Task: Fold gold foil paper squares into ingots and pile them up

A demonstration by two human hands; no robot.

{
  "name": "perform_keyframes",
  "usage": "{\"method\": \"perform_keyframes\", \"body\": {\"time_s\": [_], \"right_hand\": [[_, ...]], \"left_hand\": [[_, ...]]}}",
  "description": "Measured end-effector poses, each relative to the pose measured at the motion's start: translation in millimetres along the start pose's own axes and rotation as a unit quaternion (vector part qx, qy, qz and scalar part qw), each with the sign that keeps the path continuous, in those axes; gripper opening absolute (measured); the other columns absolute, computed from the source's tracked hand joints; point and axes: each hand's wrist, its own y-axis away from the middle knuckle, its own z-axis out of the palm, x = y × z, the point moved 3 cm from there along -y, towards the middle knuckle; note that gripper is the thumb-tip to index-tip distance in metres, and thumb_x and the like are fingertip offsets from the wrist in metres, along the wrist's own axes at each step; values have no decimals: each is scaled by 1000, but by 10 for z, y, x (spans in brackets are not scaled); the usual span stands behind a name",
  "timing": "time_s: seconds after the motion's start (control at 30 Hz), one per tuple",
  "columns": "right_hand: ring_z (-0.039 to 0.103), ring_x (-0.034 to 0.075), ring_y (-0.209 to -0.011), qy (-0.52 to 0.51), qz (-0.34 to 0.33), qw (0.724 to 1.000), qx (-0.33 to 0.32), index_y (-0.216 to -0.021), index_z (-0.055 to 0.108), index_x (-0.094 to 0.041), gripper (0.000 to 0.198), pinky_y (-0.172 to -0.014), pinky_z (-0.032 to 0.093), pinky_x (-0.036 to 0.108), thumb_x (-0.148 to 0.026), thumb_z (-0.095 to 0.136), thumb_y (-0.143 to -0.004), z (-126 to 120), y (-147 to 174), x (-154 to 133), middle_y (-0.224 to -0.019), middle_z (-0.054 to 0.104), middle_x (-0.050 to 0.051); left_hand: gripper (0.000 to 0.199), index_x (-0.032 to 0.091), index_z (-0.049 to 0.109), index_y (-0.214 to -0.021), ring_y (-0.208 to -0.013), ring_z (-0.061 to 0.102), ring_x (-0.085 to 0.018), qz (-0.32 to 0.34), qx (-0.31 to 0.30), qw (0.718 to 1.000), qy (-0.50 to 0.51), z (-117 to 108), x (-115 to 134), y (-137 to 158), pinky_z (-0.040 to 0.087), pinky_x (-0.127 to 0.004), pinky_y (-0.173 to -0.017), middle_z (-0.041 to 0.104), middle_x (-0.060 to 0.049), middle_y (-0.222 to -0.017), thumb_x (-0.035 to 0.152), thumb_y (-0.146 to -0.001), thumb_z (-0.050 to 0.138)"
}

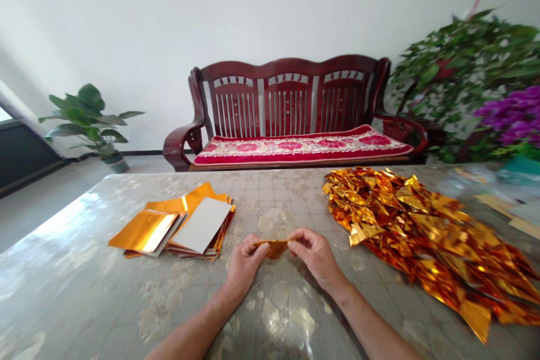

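My left hand [248,259] pinches one end of a small folded piece of gold foil paper [277,248] between thumb and fingers. At its other end my right hand [314,254] grips it in the same way. The piece is held level just above the table, in front of me. Left of my hands lies a loose stack of gold foil sheets [145,230], with a pale grey sheet [202,225] face up on top. To the right, a big heap of folded gold foil pieces [417,230] spreads toward the table's right side.
The table [181,298] has a patterned, shiny cover. Clear plastic and flat tan pieces [506,214] lie at its right edge. Beyond it stands a dark red wooden bench [287,95] with a floral cushion [301,145]. Potted plants [90,118] are on the floor at both sides.
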Motion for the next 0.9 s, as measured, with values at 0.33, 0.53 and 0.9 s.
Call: {"method": "perform_keyframes", "body": {"time_s": [0.33,0.53,0.9], "right_hand": [[49,12,-56,99,-39,994,-10,-77,61,-20,13,-54,39,23,-33,61,-79,-56,-31,107,-60,54,-5],[60,16,-81,229,-153,956,-105,-93,71,-23,18,-75,45,26,-22,54,-87,-93,-6,77,-84,65,1],[58,15,-79,276,-202,933,-116,-101,76,-26,29,-72,45,24,-19,50,-92,-142,-24,101,-78,57,1]], "left_hand": [[19,21,76,-89,-59,54,-15,2,51,999,-15,-18,-75,-54,42,-24,-61,65,1,-66,23,-69,74],[9,21,72,-88,-66,56,-14,94,-32,991,-89,-71,-11,-51,41,-23,-65,67,0,-76,21,-81,66],[17,21,68,-97,-85,61,-16,182,-172,955,-157,-83,45,-54,45,-24,-77,66,-4,-89,22,-96,51]]}}
